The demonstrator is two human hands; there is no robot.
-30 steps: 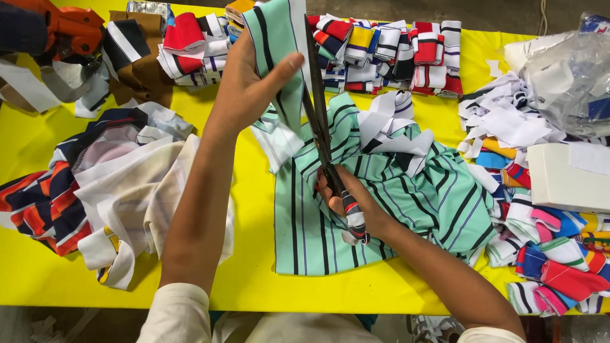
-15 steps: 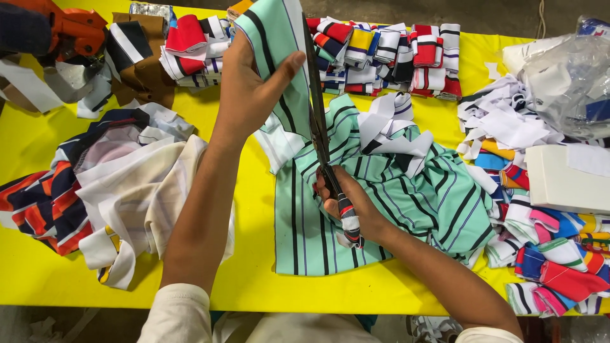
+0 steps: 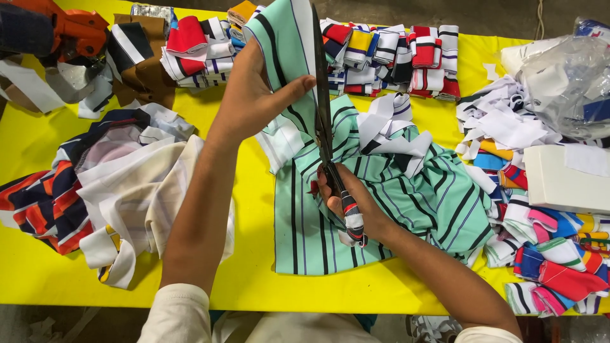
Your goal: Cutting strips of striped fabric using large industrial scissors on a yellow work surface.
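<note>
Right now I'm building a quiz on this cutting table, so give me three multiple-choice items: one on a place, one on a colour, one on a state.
1. Where does the white box lie?
A. at the table's right edge
B. by the orange machine
C. under the green cloth

2. What colour is the table top?
A. grey
B. yellow
C. blue

3. How is the green striped cloth held?
A. flat and untouched on the table
B. rolled into a ball
C. lifted by the left hand against the scissors

Answers: 1 A, it sits among coloured strips on the right. 2 B, bare yellow shows between the piles. 3 C, the left hand raises the cloth while the right hand grips the scissors' handles.
</note>
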